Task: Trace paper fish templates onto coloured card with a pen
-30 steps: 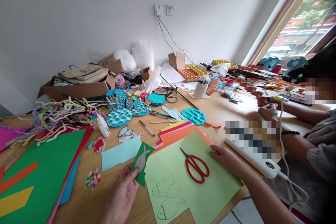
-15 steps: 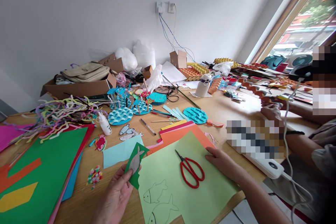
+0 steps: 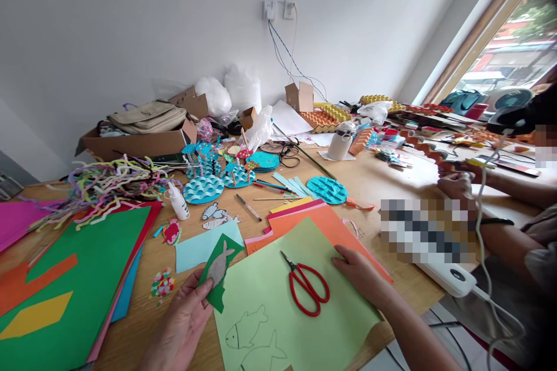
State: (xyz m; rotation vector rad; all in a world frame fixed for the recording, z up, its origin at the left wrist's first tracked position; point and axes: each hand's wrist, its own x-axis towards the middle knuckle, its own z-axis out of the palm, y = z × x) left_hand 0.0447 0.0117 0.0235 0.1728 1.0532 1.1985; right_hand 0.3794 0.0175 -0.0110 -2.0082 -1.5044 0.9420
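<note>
My left hand (image 3: 185, 307) pinches a small piece of green paper (image 3: 230, 247) with a grey fish cutout (image 3: 219, 266) lying on it, the thumb on the fish's tail end or head end, I cannot tell which. At its right edge, a light green sheet (image 3: 261, 278) is gripped by my right hand (image 3: 359, 272), thumb on top. Red-handled scissors (image 3: 307, 290) rest closed on this sheet, touched by neither hand. Two pencil-drawn fish outlines (image 3: 247, 327) show on its near left part.
Orange paper (image 3: 335, 232) lies beneath the sheet. Leftward are a light blue sheet (image 3: 204, 246), a glue bottle (image 3: 177, 202), pipe cleaners (image 3: 117, 185) and a green sheet (image 3: 100, 255). At right are a power strip (image 3: 452, 275) and another person's hands (image 3: 456, 188).
The light green sheet, with the scissors on it, has slid left and nearer to me together with my right hand. My left hand still holds the green piece and fish, slightly lower left.
</note>
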